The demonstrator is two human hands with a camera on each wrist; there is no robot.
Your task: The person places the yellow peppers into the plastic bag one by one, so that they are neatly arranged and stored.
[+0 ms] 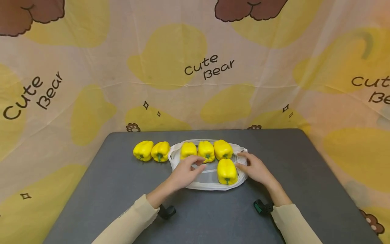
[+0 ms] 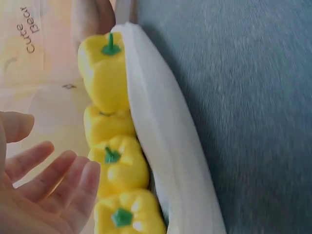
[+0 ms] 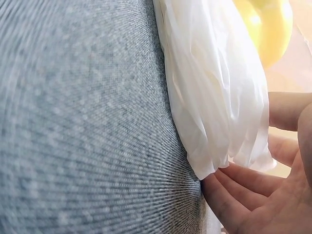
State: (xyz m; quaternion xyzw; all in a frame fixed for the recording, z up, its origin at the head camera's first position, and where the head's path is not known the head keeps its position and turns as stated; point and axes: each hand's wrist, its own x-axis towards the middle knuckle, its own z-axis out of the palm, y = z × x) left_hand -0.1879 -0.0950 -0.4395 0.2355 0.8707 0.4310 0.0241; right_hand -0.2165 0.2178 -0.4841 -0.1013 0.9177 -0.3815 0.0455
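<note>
A white plastic bag [image 1: 201,186] lies spread open on the table, its rim folded round several yellow bell peppers. Three of these sit in a row at the back, among them the middle bell pepper [image 1: 206,150]; another bell pepper [image 1: 227,172] stands at the front right, stem towards me. My left hand [image 1: 186,171] hovers over the bag's left part, fingers loosely bent and holding nothing, partly hiding the back-left pepper. At the bag's right end, my right hand [image 1: 255,167] touches the white rim with extended fingers, thumb apart from them, beside the front-right pepper.
Two more yellow bell peppers, the outer one [image 1: 143,150] and the inner one [image 1: 160,151], lie left of the bag. The dark grey table [image 1: 213,217] ends at a patterned cloth backdrop [image 1: 170,61]. A black wrist device [image 1: 262,207] sits on the right wrist.
</note>
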